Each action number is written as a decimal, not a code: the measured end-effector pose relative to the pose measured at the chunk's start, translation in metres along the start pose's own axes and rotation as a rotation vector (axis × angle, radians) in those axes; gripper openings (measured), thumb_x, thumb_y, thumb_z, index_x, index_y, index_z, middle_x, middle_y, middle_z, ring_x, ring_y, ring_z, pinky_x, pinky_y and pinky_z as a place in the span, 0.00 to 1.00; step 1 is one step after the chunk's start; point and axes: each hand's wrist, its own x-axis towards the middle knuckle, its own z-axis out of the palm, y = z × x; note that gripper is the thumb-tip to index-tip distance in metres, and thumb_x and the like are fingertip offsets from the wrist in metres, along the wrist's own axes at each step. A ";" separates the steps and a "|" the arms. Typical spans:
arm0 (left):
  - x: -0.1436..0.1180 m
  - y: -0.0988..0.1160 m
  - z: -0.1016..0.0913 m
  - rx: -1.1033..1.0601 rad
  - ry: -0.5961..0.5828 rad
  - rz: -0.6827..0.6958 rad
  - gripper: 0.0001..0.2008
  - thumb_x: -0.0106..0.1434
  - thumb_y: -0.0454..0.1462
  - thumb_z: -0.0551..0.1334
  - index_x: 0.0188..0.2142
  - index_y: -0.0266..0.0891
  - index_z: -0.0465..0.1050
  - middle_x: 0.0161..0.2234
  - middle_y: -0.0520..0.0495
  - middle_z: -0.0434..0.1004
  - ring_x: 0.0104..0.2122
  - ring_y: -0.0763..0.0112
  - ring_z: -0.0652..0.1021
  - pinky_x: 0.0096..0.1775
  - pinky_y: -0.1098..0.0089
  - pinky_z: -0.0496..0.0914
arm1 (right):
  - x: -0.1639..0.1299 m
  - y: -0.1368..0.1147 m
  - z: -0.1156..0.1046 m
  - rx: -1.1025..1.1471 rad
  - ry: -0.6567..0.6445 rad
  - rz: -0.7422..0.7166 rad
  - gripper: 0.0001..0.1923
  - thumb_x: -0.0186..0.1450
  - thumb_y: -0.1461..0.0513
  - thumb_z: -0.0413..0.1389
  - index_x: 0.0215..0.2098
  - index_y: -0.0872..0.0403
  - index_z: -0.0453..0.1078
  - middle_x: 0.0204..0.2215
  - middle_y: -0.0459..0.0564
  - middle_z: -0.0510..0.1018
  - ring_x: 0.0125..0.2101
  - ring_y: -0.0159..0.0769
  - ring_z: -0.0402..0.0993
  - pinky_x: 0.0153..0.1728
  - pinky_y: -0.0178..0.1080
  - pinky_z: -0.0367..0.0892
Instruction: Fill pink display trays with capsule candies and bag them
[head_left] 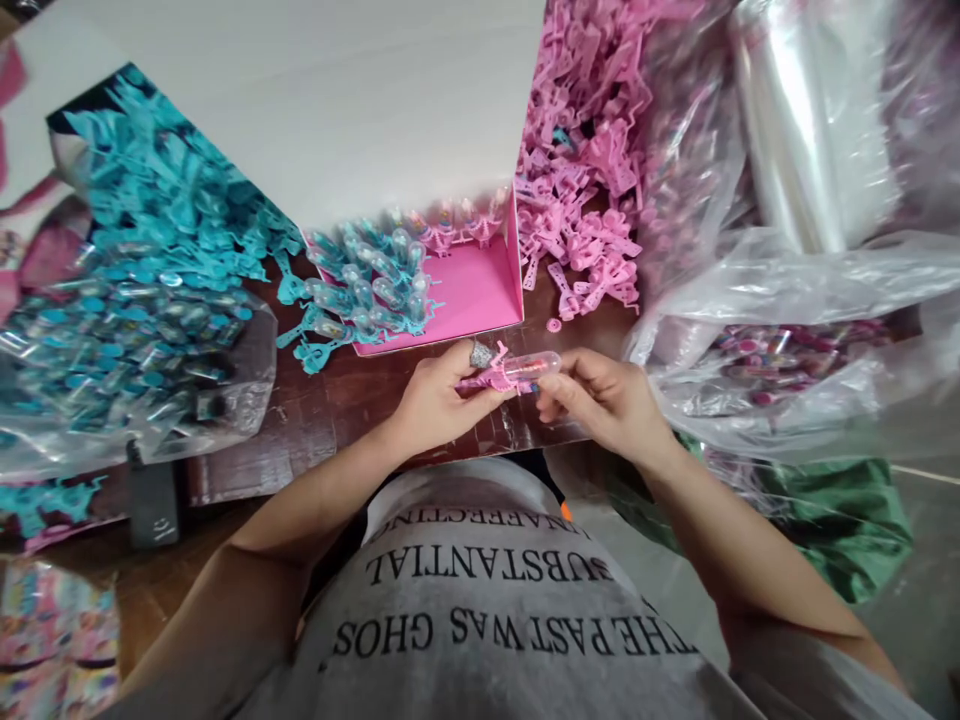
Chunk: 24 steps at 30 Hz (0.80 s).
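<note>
Head view. Dark brown wooden table [315, 420], scuffed, crowded on every side. White board [300, 100] propped across the far middle. Below it a shallow pink box [480, 290], open, partly filled with clear little tubes on blue holders [367, 285] at its left and a few on pink holders along the back wall.

Far left — heap of loose blue plastic pieces [165, 190], spilling down to the box edge. Nearer, a clear bag of filled tubes with blue caps [112, 350], lying flat on the table. Small dark device [152, 505] on the near left edge of the table.

Far right of the box — heap of loose pink plastic pieces [585, 180], touching the box's right wall. One small pink cap [553, 325] lying alone on the wood just beside the pile. Further right, a roll of clear film [810, 120] standing tilted, and a crumpled clear bag [787, 370] holding pink-capped tubes. Green cloth [847, 530] under it, low right.

Centre, just in front of the box: left hand [435, 400] curled round a pink holder [491, 378], silvery thimble on the thumb tip. Right hand [604, 395] pinching the end of a clear tube [534, 365] between thumb and fingers, tube lying across the holder and touching it. Both held above the table edge, hands close together, fingers narrow.

Below — grey T-shirt [487, 610] with black lettering, bare forearms.
</note>
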 end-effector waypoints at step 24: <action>0.014 0.019 -0.038 -0.654 -0.429 -0.657 0.25 0.55 0.51 0.81 0.39 0.39 0.75 0.29 0.50 0.82 0.16 0.84 0.61 0.18 0.77 0.52 | 0.047 -0.021 -0.021 -0.566 -0.207 -0.663 0.30 0.73 0.56 0.63 0.72 0.40 0.66 0.73 0.53 0.68 0.66 0.47 0.75 0.51 0.46 0.83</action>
